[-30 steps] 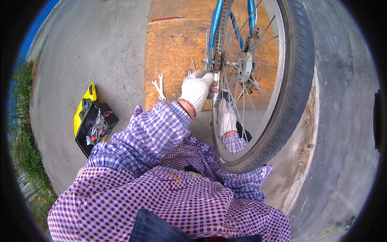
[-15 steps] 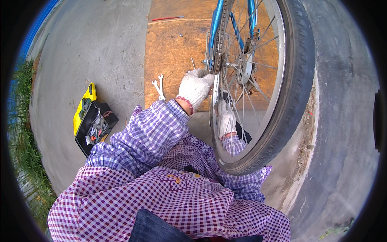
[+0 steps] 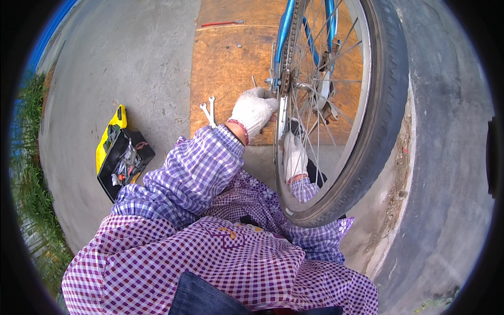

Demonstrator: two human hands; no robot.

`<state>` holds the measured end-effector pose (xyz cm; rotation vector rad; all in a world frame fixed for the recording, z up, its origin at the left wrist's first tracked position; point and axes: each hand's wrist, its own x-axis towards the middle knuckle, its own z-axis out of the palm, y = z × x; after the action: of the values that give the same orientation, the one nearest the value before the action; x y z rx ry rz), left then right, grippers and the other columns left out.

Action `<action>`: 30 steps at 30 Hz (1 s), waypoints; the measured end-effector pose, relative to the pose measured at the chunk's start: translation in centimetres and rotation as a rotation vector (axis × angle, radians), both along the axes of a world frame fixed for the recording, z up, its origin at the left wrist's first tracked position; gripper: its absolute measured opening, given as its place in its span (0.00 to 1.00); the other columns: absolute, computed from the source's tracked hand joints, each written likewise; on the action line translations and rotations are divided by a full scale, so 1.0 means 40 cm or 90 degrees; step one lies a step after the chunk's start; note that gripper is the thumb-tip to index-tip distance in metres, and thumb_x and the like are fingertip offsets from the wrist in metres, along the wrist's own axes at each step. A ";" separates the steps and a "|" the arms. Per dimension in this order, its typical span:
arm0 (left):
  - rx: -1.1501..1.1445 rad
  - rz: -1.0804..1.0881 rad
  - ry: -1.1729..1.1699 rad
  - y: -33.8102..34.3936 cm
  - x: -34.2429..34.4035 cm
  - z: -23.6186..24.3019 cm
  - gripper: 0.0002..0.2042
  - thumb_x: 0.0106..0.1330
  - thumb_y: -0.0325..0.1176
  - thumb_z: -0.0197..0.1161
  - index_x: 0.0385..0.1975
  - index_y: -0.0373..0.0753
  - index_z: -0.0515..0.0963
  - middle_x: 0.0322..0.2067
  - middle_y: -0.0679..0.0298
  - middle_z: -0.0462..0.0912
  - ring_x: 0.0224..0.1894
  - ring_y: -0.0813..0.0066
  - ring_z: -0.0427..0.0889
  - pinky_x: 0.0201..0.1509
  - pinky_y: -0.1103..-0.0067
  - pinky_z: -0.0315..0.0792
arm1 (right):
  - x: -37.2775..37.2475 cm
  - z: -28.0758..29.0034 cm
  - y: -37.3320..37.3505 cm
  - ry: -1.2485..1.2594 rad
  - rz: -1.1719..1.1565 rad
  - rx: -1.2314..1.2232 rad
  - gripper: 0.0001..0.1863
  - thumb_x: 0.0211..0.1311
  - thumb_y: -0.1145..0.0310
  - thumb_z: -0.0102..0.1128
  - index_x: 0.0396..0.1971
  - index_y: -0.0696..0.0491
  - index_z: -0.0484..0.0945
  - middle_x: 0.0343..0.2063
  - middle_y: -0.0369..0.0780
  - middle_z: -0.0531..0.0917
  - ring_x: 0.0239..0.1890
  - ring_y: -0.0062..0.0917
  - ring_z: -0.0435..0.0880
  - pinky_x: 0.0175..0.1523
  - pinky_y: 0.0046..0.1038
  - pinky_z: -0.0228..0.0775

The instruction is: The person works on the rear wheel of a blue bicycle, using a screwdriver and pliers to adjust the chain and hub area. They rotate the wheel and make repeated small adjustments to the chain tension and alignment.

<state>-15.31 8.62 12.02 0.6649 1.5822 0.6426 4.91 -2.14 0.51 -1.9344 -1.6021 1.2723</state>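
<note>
A bicycle wheel [image 3: 386, 121] with a black tyre stands upright in front of me, in a blue frame [image 3: 284, 26] with a chain [image 3: 287, 52]. My left hand [image 3: 253, 113], in a white knitted glove, is closed at the wheel's left side, just below the axle nut [image 3: 269, 81]. Its fingertips are turned toward the rim, and what they grip is hidden. A thin metal rod [image 3: 253, 81] shows just above that glove. Through the spokes I see my right hand [image 3: 295, 156], also gloved, low behind the rim; its fingers are mostly hidden.
Two open-end wrenches [image 3: 209, 111] lie on the wooden board [image 3: 220, 58], with a red-handled tool [image 3: 222, 23] and a small metal part [image 3: 239, 45] farther off. An open black-and-yellow toolbox [image 3: 116, 163] sits on the concrete at left. Plants [image 3: 34, 184] line the left edge.
The view has shifted slightly, so the board and wrenches appear a little farther right. Both hands stay at nearly the same places by the wheel.
</note>
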 end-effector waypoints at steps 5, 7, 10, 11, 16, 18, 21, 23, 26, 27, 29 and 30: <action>0.008 -0.067 0.064 0.014 -0.060 -0.035 0.14 0.64 0.34 0.62 0.44 0.32 0.85 0.29 0.55 0.88 0.29 0.68 0.88 0.35 0.73 0.80 | -0.023 -0.050 -0.007 -0.061 0.063 0.087 0.22 0.82 0.54 0.46 0.52 0.59 0.78 0.41 0.46 0.83 0.42 0.36 0.85 0.48 0.36 0.79; 0.051 -0.112 0.185 0.031 -0.091 -0.051 0.15 0.65 0.34 0.60 0.45 0.32 0.86 0.35 0.51 0.90 0.36 0.62 0.90 0.43 0.70 0.81 | -0.026 -0.071 -0.019 0.067 -0.043 0.007 0.23 0.82 0.52 0.47 0.51 0.59 0.78 0.40 0.45 0.83 0.42 0.35 0.85 0.48 0.35 0.79; 0.201 0.037 0.233 0.064 -0.121 -0.075 0.18 0.70 0.40 0.57 0.51 0.35 0.85 0.48 0.50 0.89 0.54 0.54 0.86 0.59 0.67 0.77 | -0.036 -0.077 -0.046 0.165 -0.101 -0.052 0.25 0.81 0.50 0.47 0.50 0.59 0.78 0.40 0.45 0.82 0.41 0.34 0.85 0.47 0.34 0.78; 0.250 0.032 0.202 0.081 -0.126 -0.084 0.20 0.71 0.42 0.57 0.52 0.35 0.84 0.50 0.50 0.88 0.56 0.54 0.85 0.61 0.67 0.76 | -0.043 -0.071 -0.057 0.197 -0.120 -0.071 0.25 0.81 0.49 0.47 0.50 0.59 0.78 0.39 0.45 0.82 0.41 0.33 0.84 0.47 0.34 0.78; 0.240 -0.045 0.141 0.133 -0.148 -0.133 0.29 0.76 0.57 0.50 0.63 0.41 0.79 0.60 0.51 0.83 0.64 0.51 0.79 0.68 0.65 0.70 | -0.107 -0.013 -0.107 0.097 -0.093 -0.038 0.30 0.79 0.42 0.47 0.47 0.58 0.80 0.36 0.44 0.84 0.39 0.32 0.84 0.46 0.33 0.75; 0.218 -0.044 0.127 0.140 -0.166 -0.150 0.30 0.77 0.59 0.46 0.65 0.43 0.78 0.60 0.51 0.83 0.64 0.50 0.79 0.68 0.65 0.70 | -0.123 0.009 -0.118 0.184 -0.103 -0.070 0.31 0.79 0.41 0.46 0.46 0.58 0.80 0.35 0.43 0.86 0.39 0.33 0.85 0.47 0.34 0.74; 0.414 -0.115 0.273 0.148 -0.204 -0.157 0.29 0.79 0.56 0.49 0.65 0.39 0.77 0.58 0.56 0.84 0.54 0.63 0.84 0.60 0.71 0.76 | -0.158 0.013 -0.124 0.069 -0.017 0.028 0.32 0.79 0.41 0.45 0.46 0.58 0.80 0.36 0.45 0.85 0.39 0.34 0.85 0.48 0.34 0.74; 0.423 -0.082 0.206 0.149 -0.208 -0.154 0.30 0.79 0.59 0.44 0.61 0.40 0.79 0.49 0.52 0.85 0.49 0.59 0.83 0.55 0.68 0.75 | -0.183 0.002 -0.131 0.070 -0.017 0.081 0.32 0.79 0.41 0.44 0.46 0.59 0.80 0.36 0.45 0.85 0.39 0.35 0.85 0.48 0.35 0.74; 0.208 -0.029 0.093 0.143 -0.201 -0.139 0.27 0.81 0.54 0.38 0.60 0.43 0.77 0.51 0.45 0.84 0.55 0.41 0.81 0.60 0.59 0.73 | -0.212 -0.019 -0.138 0.099 -0.080 0.001 0.32 0.80 0.41 0.44 0.45 0.59 0.80 0.37 0.45 0.84 0.38 0.34 0.84 0.49 0.35 0.74; 0.204 -0.038 0.098 0.139 -0.202 -0.131 0.24 0.82 0.50 0.38 0.59 0.42 0.76 0.51 0.44 0.83 0.54 0.41 0.81 0.59 0.58 0.74 | -0.219 -0.024 -0.140 0.128 -0.117 -0.048 0.32 0.80 0.41 0.44 0.44 0.59 0.80 0.37 0.45 0.83 0.38 0.34 0.84 0.49 0.35 0.74; 0.246 -0.077 0.123 0.132 -0.211 -0.117 0.21 0.83 0.45 0.38 0.60 0.42 0.74 0.51 0.44 0.82 0.53 0.40 0.82 0.57 0.58 0.75 | -0.234 -0.032 -0.144 0.135 -0.117 -0.061 0.32 0.80 0.41 0.44 0.47 0.58 0.79 0.36 0.44 0.84 0.38 0.32 0.84 0.48 0.34 0.75; 0.254 -0.094 0.121 0.129 -0.217 -0.111 0.19 0.83 0.42 0.38 0.60 0.42 0.73 0.52 0.44 0.82 0.52 0.39 0.82 0.56 0.57 0.76 | -0.240 -0.035 -0.146 0.145 -0.121 -0.066 0.32 0.80 0.40 0.44 0.48 0.58 0.79 0.35 0.43 0.84 0.38 0.30 0.84 0.47 0.33 0.75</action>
<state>-23.99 13.77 7.59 1.1571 1.5718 0.8123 -4.69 -7.97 -0.88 -1.8712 -1.2342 1.4606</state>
